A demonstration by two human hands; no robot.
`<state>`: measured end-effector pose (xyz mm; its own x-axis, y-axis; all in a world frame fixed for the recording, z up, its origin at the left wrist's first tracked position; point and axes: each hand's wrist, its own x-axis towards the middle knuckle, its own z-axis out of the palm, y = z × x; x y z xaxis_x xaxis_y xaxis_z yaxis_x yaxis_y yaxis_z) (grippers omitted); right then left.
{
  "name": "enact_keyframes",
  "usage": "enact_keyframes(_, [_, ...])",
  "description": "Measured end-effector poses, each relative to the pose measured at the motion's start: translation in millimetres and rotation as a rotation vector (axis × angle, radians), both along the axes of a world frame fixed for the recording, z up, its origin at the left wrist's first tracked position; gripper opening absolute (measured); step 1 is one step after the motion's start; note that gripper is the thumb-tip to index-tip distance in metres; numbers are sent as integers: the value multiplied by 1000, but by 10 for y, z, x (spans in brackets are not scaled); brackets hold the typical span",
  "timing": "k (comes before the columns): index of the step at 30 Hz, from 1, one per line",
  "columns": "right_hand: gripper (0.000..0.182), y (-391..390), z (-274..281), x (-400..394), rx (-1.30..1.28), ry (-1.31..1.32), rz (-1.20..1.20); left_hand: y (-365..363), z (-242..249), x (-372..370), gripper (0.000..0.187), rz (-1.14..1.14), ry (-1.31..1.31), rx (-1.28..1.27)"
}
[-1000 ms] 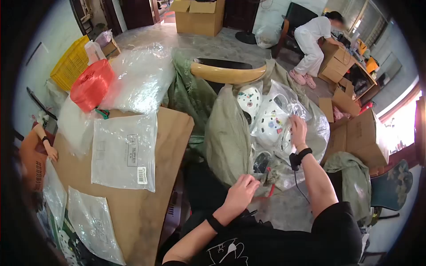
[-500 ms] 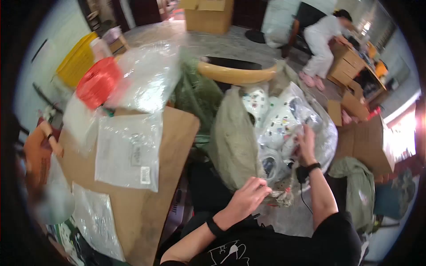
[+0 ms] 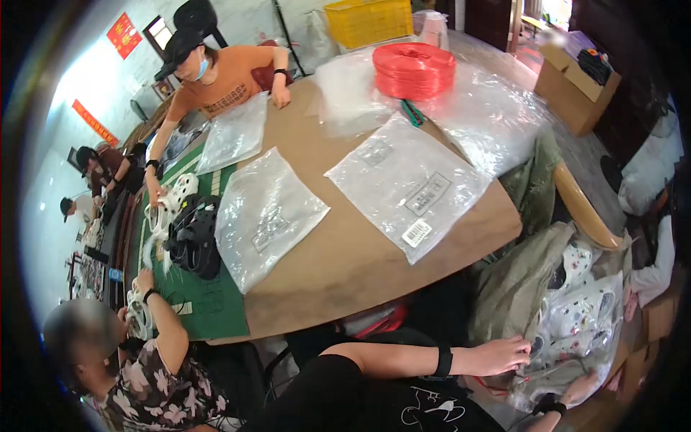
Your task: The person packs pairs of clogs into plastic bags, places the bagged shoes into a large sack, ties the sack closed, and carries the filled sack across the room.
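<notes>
A woven sack point(image 3: 507, 295) stands open at the right, filled with plastic-bagged clogs point(image 3: 576, 313) printed with coloured spots. My left hand point(image 3: 502, 355) is closed on the near rim of the sack, its fingers curled over the fabric. At the lower right of the sack, my right hand point(image 3: 580, 389) rests against the bagged clogs; its fingers are blurred and partly hidden. On the brown table beside me lie a flat clear plastic bag point(image 3: 410, 183) with a barcode label and another clear bag point(image 3: 266, 216).
Red twine point(image 3: 414, 70) and a green-handled tool point(image 3: 412, 113) lie on the brown table point(image 3: 345, 245). Two people handle white clogs point(image 3: 162, 212) at the left, near black clogs point(image 3: 194, 234). A curved wooden armrest point(image 3: 584, 205) stands beyond the sack; a carton point(image 3: 576, 86) is farther back.
My view has swung left, so the table fills the middle and the sack sits at the right. My left hand stays at the sack's rim; my right hand appears lower by the bagged clogs.
</notes>
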<state>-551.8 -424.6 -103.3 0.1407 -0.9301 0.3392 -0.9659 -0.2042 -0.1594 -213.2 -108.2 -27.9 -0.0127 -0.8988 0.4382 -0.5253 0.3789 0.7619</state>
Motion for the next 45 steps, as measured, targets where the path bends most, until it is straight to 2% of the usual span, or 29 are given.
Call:
enact_keyframes(1, [30, -149, 45, -110, -107, -132, 72, 47, 25, 39, 29, 16, -5, 2])
enact_keyframes(4, [31, -116, 372, 75, -353, -269, -27, 208, 72, 169, 47, 86, 51, -19])
enact_keyframes(7, [31, 21, 529, 343, -474, -302, 22, 534, 78, 409, 46, 157, 120, 104])
enact_keyframes(9, [31, 142, 595, 577, -525, -310, 78, 861, 88, 628, 41, 286, 102, 122])
enact_keyframes(11, [31, 235, 644, 815, -539, -325, 153, 1257, 70, 876, 36, 425, 43, 145])
enact_keyframes(13, [31, 324, 701, 1043, -538, -334, 228, 1715, 73, 1087, 33, 593, 93, 167])
enact_keyframes(17, [31, 393, 803, 1521, -447, -378, 429, 2711, 195, 1423, 32, 1024, -62, 316])
enact_keyframes(19, [31, 504, 884, 1864, -382, -412, 536, 3203, 240, 1509, 32, 1246, -129, 311])
enact_keyframes(21, [29, 673, 939, 2265, -294, -521, 684, 3647, 314, 1563, 37, 1454, -309, 351])
enact_keyframes(23, [25, 860, 1042, 2646, -333, -370, 773, 3999, 241, 1596, 44, 1649, -474, 525])
enact_keyframes(24, [22, 1132, 1191, 2886, -303, -424, 821, 4110, 204, 1596, 44, 1650, -473, 517])
enact_keyframes(26, [18, 1598, 1370, 3265, -279, -482, 874, 4251, 136, 1581, 49, 1786, -650, 709])
enact_keyframes(27, [18, 1724, 1376, 3394, -215, -489, 978, 4264, 101, 1561, 49, 1790, -650, 704])
enact_keyframes(29, [16, 2010, 1329, 3658, -84, -556, 1147, 4253, 31, 1526, 44, 1580, -182, 668])
enact_keyframes(30, [15, 2175, 1295, 3781, -14, -614, 1211, 4111, 69, 1452, 42, 1546, -270, 564])
enact_keyframes(31, [14, 2379, 1323, 3888, 41, -591, 1273, 3982, 49, 1383, 42, 1535, -268, 562])
enact_keyframes(33, [12, 2817, 1434, 4080, 180, -555, 1402, 3721, -12, 1259, 40, 1358, -166, 470])
enact_keyframes(36, [19, 3193, 1281, 4271, 159, -386, 1669, 3394, 10, 1087, 40, 1274, -142, 420])
enact_keyframes(37, [21, 3312, 1244, 4311, 225, -369, 1742, 3370, -22, 1051, 40, 1248, -146, 418])
enact_keyframes(39, [23, 3518, 1166, 4390, 223, -294, 1862, 3376, -71, 1023, 38, 1193, -94, 295])
enact_keyframes(40, [24, 3626, 1204, 4396, 271, -249, 1876, 3405, -2, 1011, 35, 1302, -149, 257])
enact_keyframes(44, [36, 3910, 1176, 4513, 318, -216, 1947, 3793, 205, 1049, 43, 1964, -302, 178])
enact_keyframes(45, [39, 3979, 1157, 4565, 278, -196, 2020, 3975, 143, 1078, 43, 1967, -308, 179])
